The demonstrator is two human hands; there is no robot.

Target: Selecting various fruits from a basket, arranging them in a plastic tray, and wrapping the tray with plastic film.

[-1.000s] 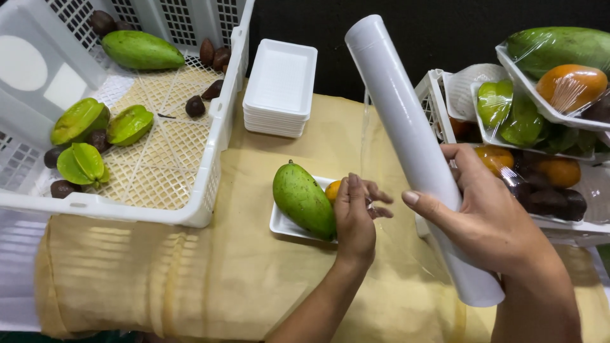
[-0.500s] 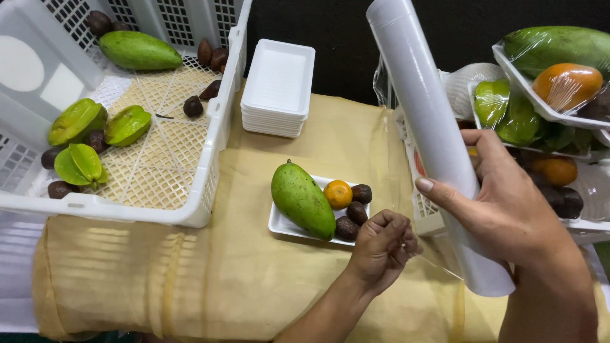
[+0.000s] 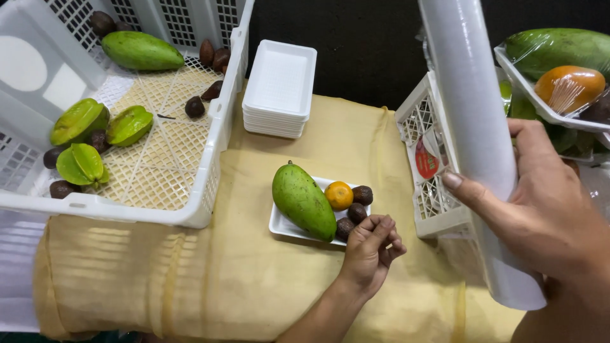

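My right hand (image 3: 540,209) grips a tall white roll of cling film (image 3: 473,127), held upright at the right. My left hand (image 3: 372,248) rests on the yellow cloth with fingers curled shut, just in front of a small white foam tray (image 3: 279,225). That tray carries a green mango (image 3: 304,200), a small orange fruit (image 3: 338,195) and three dark brown fruits (image 3: 362,194). Whether the left hand pinches anything is not visible.
A stack of white foam trays (image 3: 279,89) sits at the back. A white plastic crate (image 3: 190,184) at left holds a mango, star fruits and dark fruits. Another white crate (image 3: 432,159) at right sits beside wrapped fruit trays (image 3: 559,70).
My left hand left the tray's fruit, drew back toward me and curled shut. The roll in my right hand rose and moved right.
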